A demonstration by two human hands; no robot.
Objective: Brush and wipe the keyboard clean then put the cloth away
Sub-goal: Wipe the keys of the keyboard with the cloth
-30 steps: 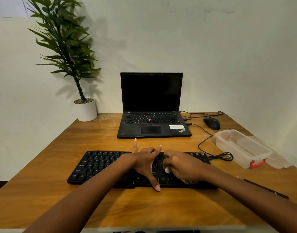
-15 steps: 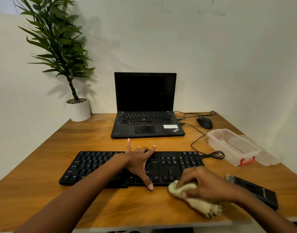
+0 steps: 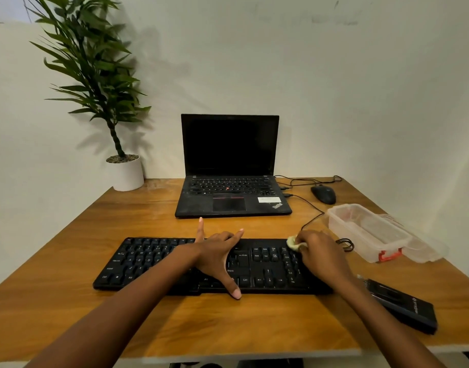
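A black keyboard (image 3: 153, 261) lies across the wooden desk (image 3: 68, 314) in front of me. My left hand (image 3: 217, 257) rests spread on its middle, thumb at the front edge and fingers reaching past the back edge. My right hand (image 3: 321, 257) grips a pale yellow cloth (image 3: 293, 243) and presses it on the keyboard's far right corner, over the number pad. Only a small fold of cloth shows beyond my fingers. A flat black brush (image 3: 403, 306) with bristles at its near end lies on the desk to the right of the keyboard.
An open clear plastic box (image 3: 366, 232) with a red clasp stands at the right, its lid beside it. Behind the keyboard are an open black laptop (image 3: 230, 192), a black mouse (image 3: 323, 194) with cables, and a potted plant (image 3: 124, 172) at back left.
My right hand has carried the cloth from the desk in front of the keyboard up onto the keyboard's far right corner. The left hand has stayed in place.
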